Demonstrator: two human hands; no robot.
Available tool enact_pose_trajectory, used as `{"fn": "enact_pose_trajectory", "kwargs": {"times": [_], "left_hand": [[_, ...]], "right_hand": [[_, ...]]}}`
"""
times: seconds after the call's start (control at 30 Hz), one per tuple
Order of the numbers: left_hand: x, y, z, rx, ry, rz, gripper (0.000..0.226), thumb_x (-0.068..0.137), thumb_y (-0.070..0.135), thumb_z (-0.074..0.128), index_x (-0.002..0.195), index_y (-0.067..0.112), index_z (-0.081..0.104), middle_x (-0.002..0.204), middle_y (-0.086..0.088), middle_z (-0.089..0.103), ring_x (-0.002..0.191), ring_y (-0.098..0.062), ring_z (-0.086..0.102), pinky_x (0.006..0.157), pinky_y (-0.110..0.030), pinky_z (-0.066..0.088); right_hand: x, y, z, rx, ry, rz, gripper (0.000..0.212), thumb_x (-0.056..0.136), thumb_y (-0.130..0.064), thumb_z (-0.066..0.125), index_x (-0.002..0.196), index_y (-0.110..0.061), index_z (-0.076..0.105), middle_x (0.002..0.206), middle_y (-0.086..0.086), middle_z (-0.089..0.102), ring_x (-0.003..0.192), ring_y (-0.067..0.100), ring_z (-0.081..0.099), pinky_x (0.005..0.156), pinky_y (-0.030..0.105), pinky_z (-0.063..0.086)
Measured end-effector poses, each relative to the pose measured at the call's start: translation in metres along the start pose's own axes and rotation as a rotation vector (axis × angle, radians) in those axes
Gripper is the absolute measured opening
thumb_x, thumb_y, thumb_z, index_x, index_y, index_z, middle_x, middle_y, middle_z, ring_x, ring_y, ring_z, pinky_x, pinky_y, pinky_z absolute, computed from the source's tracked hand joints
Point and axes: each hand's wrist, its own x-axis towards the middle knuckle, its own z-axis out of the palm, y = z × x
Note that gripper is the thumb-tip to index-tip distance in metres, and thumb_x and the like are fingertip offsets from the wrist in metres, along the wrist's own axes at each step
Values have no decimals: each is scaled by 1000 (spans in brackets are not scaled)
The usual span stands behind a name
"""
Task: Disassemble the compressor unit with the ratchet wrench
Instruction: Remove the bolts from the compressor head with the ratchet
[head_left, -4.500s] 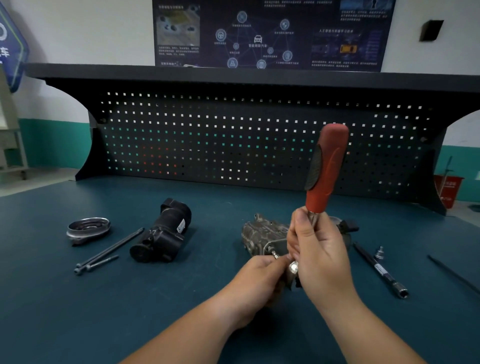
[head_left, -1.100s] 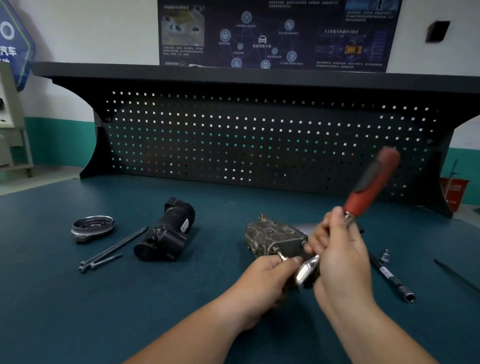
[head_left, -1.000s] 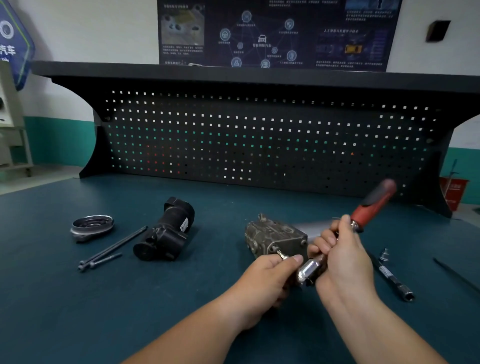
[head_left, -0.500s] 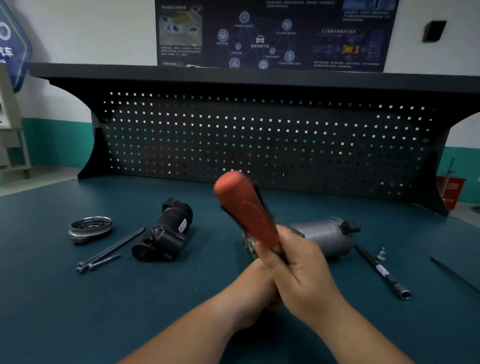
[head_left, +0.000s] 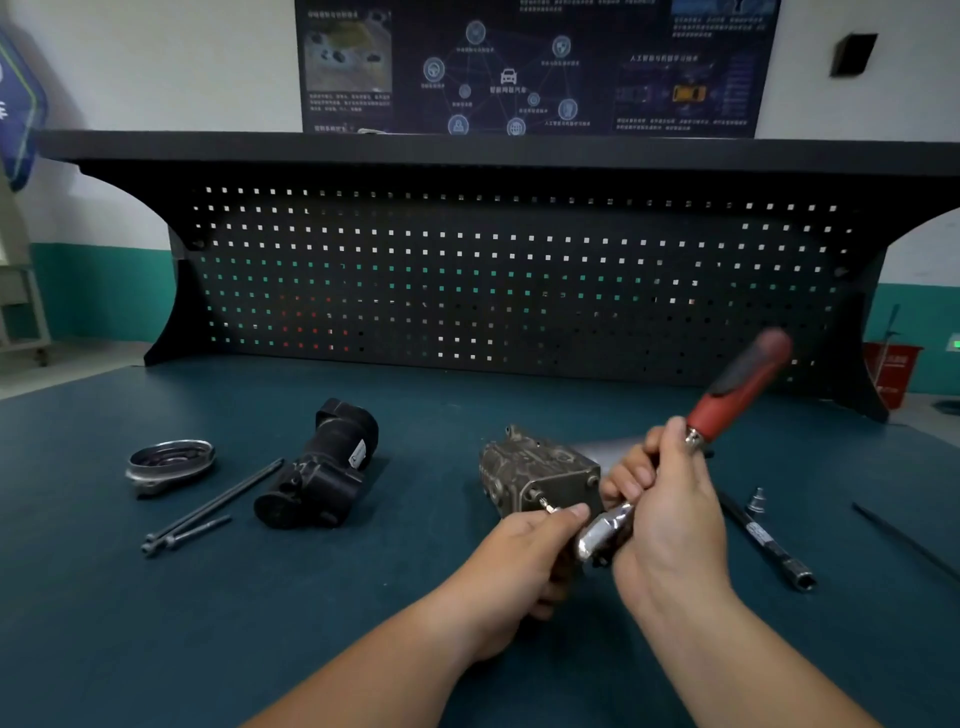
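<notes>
The grey metal compressor unit (head_left: 535, 467) lies on the dark teal workbench (head_left: 363, 597), its bolted end face toward me. My right hand (head_left: 670, 514) grips the shaft of the ratchet wrench (head_left: 737, 395), whose red and black handle tilts up to the right, blurred. The wrench's chrome head (head_left: 602, 535) sits at the near end of the compressor. My left hand (head_left: 524, 566) curls around the near end under the head, thumb tip beside a small bolt (head_left: 545, 505) sticking out of the face.
A black motor housing (head_left: 322, 467), two long bolts (head_left: 208, 514) and a round metal cover (head_left: 169, 462) lie to the left. On the right are an extension bar (head_left: 769, 540), a small socket (head_left: 756, 501) and a thin rod (head_left: 904, 545). A pegboard (head_left: 493, 280) backs the bench.
The wrench handle has swung from leaning up-left half a second ago over to up-right. Before that it swept from upright down to the right. My left hand stays at the compressor's end.
</notes>
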Motion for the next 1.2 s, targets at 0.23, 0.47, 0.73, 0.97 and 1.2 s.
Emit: {"fn": "enact_pose_trajectory", "kwargs": {"times": [0.23, 0.47, 0.73, 0.97, 1.2], "left_hand": [[-5, 1, -3, 147, 5, 67, 29, 94, 18, 46, 66, 12, 47, 53, 2, 39, 42, -7, 30, 42, -21, 22], [-7, 4, 1, 141, 19, 153, 24, 87, 26, 51, 67, 12, 51, 60, -9, 45, 51, -16, 38, 49, -25, 27], [1, -2, 1, 53, 72, 51, 42, 95, 36, 48, 56, 23, 38, 45, 10, 31, 36, -4, 24, 37, -17, 19], [1, 2, -3, -59, 121, -60, 58, 94, 50, 40, 44, 23, 41, 45, 10, 29, 39, -7, 22, 40, -18, 15], [5, 0, -2, -93, 164, -72, 48, 100, 42, 34, 58, 20, 42, 44, 9, 31, 35, -6, 24, 37, -16, 17]], "right_hand": [[-21, 9, -2, -686, -627, -662, 30, 90, -51, 47, 69, -30, 51, 61, -14, 49, 53, -4, 43, 52, 10, 34], [-26, 7, 1, -611, -621, -524, 30, 87, -58, 50, 73, -32, 56, 57, -12, 48, 52, -1, 42, 51, 14, 36], [9, -4, -3, 157, 149, 243, 33, 100, -34, 42, 70, -19, 42, 43, -10, 33, 33, 2, 31, 36, 11, 32], [4, -5, 3, 9, 26, 133, 34, 101, -33, 41, 70, -18, 44, 46, -10, 34, 39, 3, 32, 40, 15, 36], [7, -14, 0, -50, 11, 168, 33, 100, -32, 44, 71, -17, 45, 45, -10, 34, 37, 2, 31, 35, 15, 30]]}}
